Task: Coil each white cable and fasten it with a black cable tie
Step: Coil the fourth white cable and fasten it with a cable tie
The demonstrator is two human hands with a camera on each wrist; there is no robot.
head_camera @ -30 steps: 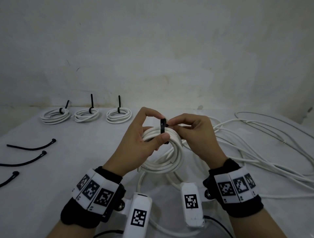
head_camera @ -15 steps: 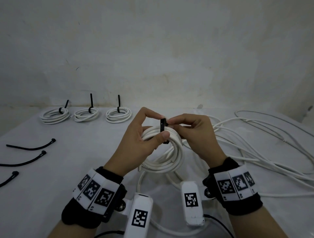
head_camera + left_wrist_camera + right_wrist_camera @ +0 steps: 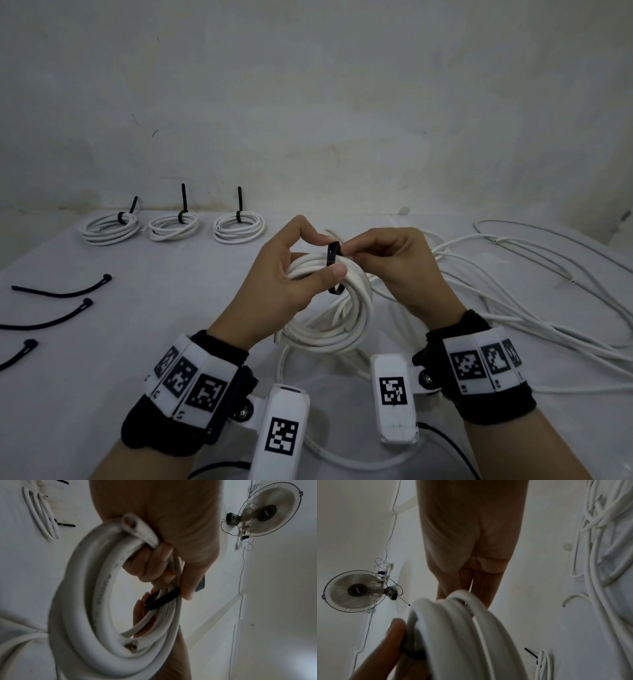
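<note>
Little has moved: left hand (image 3: 284, 274) still clamps the white cable coil (image 3: 337, 318); right hand (image 3: 394, 263) pinches the looped black cable tie (image 3: 333, 255), not yet cinched.

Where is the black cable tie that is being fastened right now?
In the head view the black cable tie sits centre frame, looped around the top of the white coil, between the left hand and the right hand, which pinches its upper end.

Black wristbands (image 3: 479, 377) carry white tags printed with square codes.
</note>
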